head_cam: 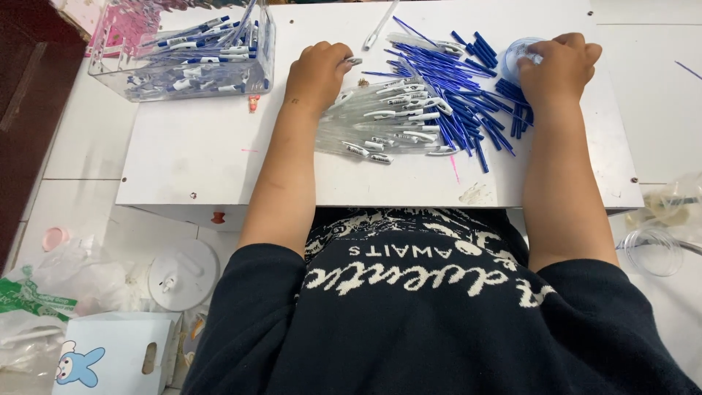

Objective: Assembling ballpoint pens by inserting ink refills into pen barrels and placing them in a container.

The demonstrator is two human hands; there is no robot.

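- The left hand (pixel 319 73) rests curled at the upper left edge of the heap of clear pen barrels (pixel 384 124), fingers folded in and pinching a small pale pen part (pixel 354 61) that pokes out to the right of the knuckles.
- The barrels lie just below and to the right of that hand, touching it, fanned out across the white board (pixel 190 146).
- The right hand (pixel 559 67) is bunched too, fingertips pressed on a small round clear cup (pixel 518 55) at its left side; whether it grips the cup I cannot tell.
- Blue refills (pixel 468 102) spread between the two hands, some reaching under the right wrist.
- A clear box (pixel 183 58) of finished pens sits well off to the left of the left hand.
- One white pen (pixel 382 23) lies alone near the board's far edge.
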